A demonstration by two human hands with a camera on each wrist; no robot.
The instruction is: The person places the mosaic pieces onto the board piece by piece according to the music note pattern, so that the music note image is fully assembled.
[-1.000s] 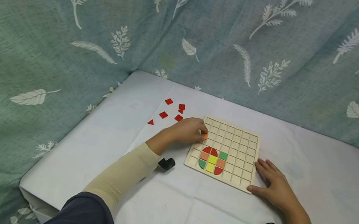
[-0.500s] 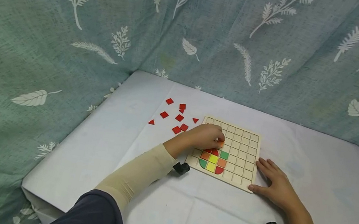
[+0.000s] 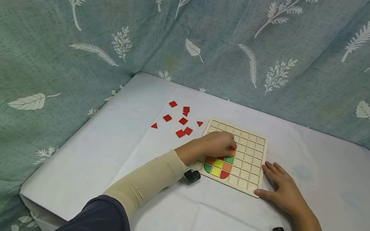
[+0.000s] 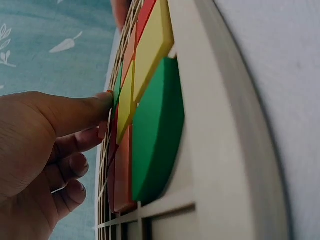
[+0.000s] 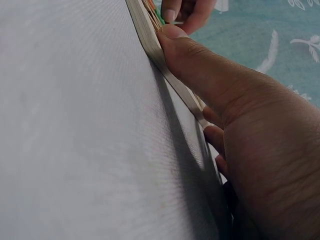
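My left hand [image 3: 218, 143] is over the wooden grid board [image 3: 250, 157], pinching a small orange square tile [image 3: 233, 152] between thumb and fingertips. That tile is at the board's surface, just beyond a green square tile [image 3: 229, 160]; whether it sits in its cell I cannot tell. In the left wrist view the thumb presses the tile's edge [image 4: 103, 129]. Yellow tiles [image 3: 216, 171], a green rounded tile [image 4: 159, 135] and red and orange tiles lie in nearby cells, partly hidden by the hand. My right hand [image 3: 283, 190] rests at the board's right edge, thumb touching the near corner.
Several loose red squares [image 3: 167, 118] and red triangles [image 3: 199, 123] lie on the white tablecloth [image 3: 170, 217], left of the board. A patterned green-blue curtain [image 3: 218, 36] hangs behind and to the left of the table.
My left hand has moved right and slightly nearer, from the board's left edge to beside the green square, carrying the orange tile. The right hand and board have stayed put.
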